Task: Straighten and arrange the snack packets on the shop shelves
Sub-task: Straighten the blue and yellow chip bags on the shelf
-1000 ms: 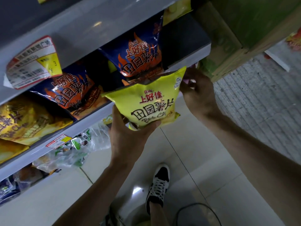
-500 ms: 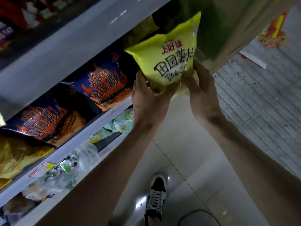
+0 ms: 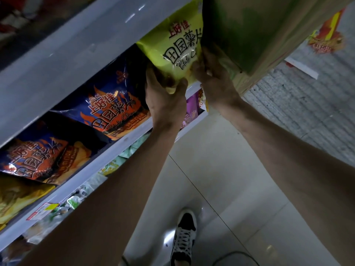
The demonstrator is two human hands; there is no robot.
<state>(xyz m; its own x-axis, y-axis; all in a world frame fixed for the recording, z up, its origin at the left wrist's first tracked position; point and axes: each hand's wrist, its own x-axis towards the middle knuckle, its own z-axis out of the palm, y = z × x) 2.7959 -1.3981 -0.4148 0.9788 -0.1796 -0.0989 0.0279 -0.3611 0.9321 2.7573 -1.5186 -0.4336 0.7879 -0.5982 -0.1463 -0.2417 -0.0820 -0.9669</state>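
Above your grip, the upper board (image 3: pixel 80 50) caps the bay. Right of your grip, the green carton (image 3: pixel 259 25) walls it off. Those two edges limit any move you make. The shelf (image 3: pixel 115 148) passes just under your hands, its front rail hidden where your left wrist crosses it.

The yellow packet (image 3: pixel 178 41) rises from your grip with its long axis pointing up and slightly right, label towards you. Its top reaches the frame's upper edge beside the carton. Its right side lies against the carton's edge or is hidden by it; you cannot tell which.

The open room looks to be the dark gap to the left of your grip, above the nearest blue packet (image 3: pixel 111 110), which leans left.

Your left hand (image 3: pixel 165 100) clasps the packet's lower left corner, thumb wrapped over the front. Your right hand (image 3: pixel 215 81) grasps the lower right edge, near the carton. Judging by that, pushing inward and slightly left is the safer line.
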